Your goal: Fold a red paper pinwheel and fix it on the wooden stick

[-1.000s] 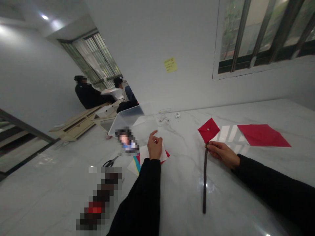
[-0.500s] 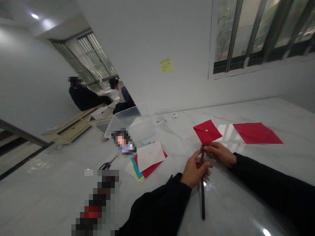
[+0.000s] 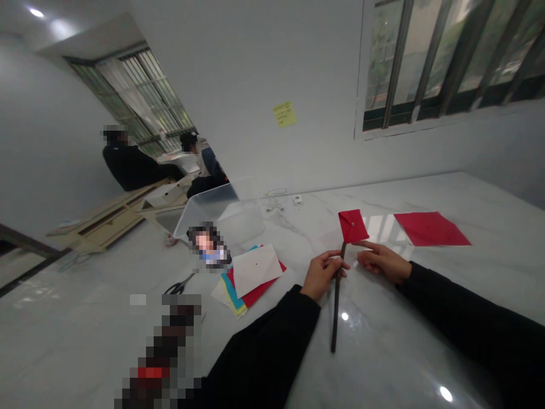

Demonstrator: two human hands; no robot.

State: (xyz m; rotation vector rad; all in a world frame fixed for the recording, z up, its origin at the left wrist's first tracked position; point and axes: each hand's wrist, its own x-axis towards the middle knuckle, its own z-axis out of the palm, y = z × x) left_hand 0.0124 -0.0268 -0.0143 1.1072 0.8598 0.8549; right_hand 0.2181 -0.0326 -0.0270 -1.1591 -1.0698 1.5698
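Note:
A red paper pinwheel (image 3: 353, 225) with a small shiny pin at its centre tops a dark stick (image 3: 335, 312). My left hand (image 3: 323, 275) is closed around the upper part of that stick, which slants slightly. Just right of it is my right hand (image 3: 385, 263), its index finger stretched out to the pinwheel's lower edge while the other fingers curl. No object shows in my right hand; whether its fingertip touches the paper is hard to tell.
Farther right lies a red paper sheet (image 3: 432, 228). To the left are stacked coloured sheets (image 3: 255, 272), black scissors (image 3: 179, 286) and a clear plastic bin (image 3: 204, 205). A cable (image 3: 276, 199) rests by the wall. Two people sit in the background.
My right hand has come away from the stick, its index finger now extended. The pinwheel has turned, and the stick leans more. My view has shifted slightly right.

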